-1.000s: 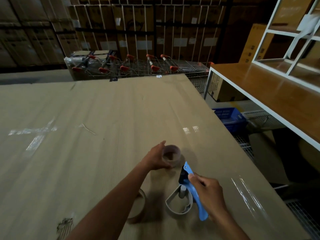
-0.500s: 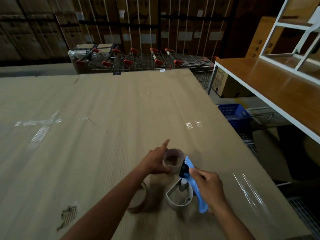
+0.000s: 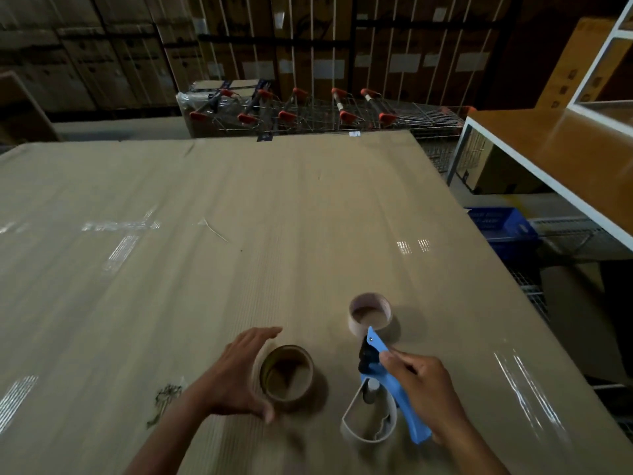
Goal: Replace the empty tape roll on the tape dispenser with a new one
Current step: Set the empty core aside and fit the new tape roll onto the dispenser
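The left hand has left the empty core – half a second ago its fingers were on it – and now cups the new tape roll, fingers wide around its left side, seemingly touching. The roll lies flat just left of the tape dispenser; the core stands just beyond the dispenser's tip. The right hand grips the blue handle as before. No writing is legible – the labels on the stacked cartons are blurred.

Both forearms are bare (no sleeves, rings or watch).
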